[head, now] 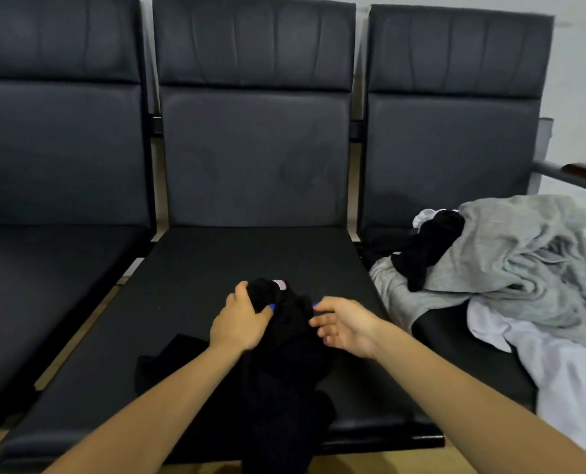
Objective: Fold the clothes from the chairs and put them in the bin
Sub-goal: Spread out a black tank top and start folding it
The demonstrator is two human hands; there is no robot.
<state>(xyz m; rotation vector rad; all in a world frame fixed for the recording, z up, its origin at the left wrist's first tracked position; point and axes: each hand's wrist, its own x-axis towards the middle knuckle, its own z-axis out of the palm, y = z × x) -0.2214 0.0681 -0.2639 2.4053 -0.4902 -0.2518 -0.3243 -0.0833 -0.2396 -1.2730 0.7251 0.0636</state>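
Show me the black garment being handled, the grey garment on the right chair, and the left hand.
black garment (284,371), head view, bunched middle.
grey garment (524,254), head view, crumpled middle.
left hand (242,319), head view, back of hand.

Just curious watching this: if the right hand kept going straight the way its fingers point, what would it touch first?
Probably the black garment: the right hand points left, fingertips seemingly at its bunched top. Beyond it is the left hand, gripping the same cloth.

The black garment (284,371) runs off the bottom edge, its type unclear; the white cloth (558,364) beside it is cut by the right edge; the right hand (342,326) hides its own fingertips.
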